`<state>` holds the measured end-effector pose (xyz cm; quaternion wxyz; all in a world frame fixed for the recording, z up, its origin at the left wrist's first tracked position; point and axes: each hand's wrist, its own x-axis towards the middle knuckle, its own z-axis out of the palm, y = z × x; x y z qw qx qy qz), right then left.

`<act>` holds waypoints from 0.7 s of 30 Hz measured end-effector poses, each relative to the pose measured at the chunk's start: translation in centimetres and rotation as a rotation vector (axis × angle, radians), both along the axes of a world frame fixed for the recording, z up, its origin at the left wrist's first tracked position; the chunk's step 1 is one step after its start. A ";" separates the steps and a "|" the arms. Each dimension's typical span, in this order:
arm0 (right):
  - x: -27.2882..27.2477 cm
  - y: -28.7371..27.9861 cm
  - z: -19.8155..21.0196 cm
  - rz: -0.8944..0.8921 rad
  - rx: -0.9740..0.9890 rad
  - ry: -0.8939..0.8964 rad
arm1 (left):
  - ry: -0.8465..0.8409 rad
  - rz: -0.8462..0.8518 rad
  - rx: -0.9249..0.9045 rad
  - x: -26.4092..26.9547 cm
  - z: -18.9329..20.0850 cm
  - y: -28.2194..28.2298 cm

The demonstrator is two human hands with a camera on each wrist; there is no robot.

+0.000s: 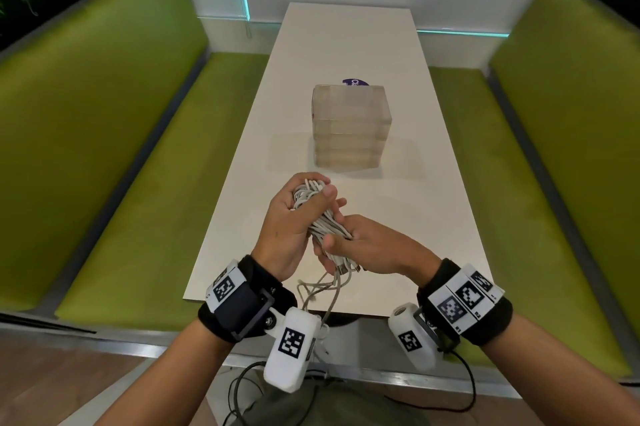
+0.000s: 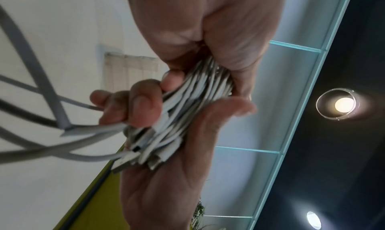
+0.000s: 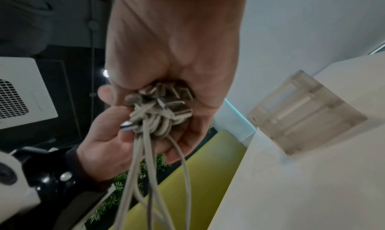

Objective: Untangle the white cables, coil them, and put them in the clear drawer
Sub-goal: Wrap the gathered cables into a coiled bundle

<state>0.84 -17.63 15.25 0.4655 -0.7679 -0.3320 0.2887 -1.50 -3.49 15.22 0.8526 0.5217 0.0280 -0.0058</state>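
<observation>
We note black wrist bands point(image 1: 239, 301) on both bare forearms, white strips with black square-code markers point(image 1: 465, 295), white camera pods point(image 1: 292, 344), thin black cables point(image 1: 465, 377) trailing.

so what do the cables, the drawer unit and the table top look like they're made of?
White cables: matte, rubbery-looking plastic jacket that bends into soft loops; plug ends look like bare metal. Drawer unit: clear to frosted hard plastic, probably acrylic, since the table shows through it. Table: smooth white top with a faint sheen, likely laminate; cannot tell for sure.

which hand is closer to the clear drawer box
Left. The left hand grips the white cable bundle's far end, just short of the clear plastic drawer box; the right hand holds the near end.
</observation>
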 end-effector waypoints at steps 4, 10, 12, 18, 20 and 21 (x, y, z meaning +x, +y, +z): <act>-0.2 -0.2 -0.3 -0.054 -0.005 0.011 | 0.049 -0.017 -0.057 0.2 -0.4 0.0; -0.6 0.0 -1.1 -0.113 0.010 0.057 | 0.068 -0.011 0.108 0.0 0.0 -0.4; -0.8 0.1 -1.1 -0.142 0.030 0.062 | 0.057 -0.012 0.165 -0.1 0.3 -0.4; -1.2 0.3 -1.2 -0.167 0.050 0.041 | 0.037 0.009 0.197 -0.1 0.3 -0.6; -1.1 0.3 -1.1 -0.169 0.047 0.041 | 0.040 0.007 0.191 -0.2 0.3 -0.6; -1.1 0.3 -1.0 -0.172 0.044 0.039 | 0.042 0.006 0.194 -0.2 0.3 -0.7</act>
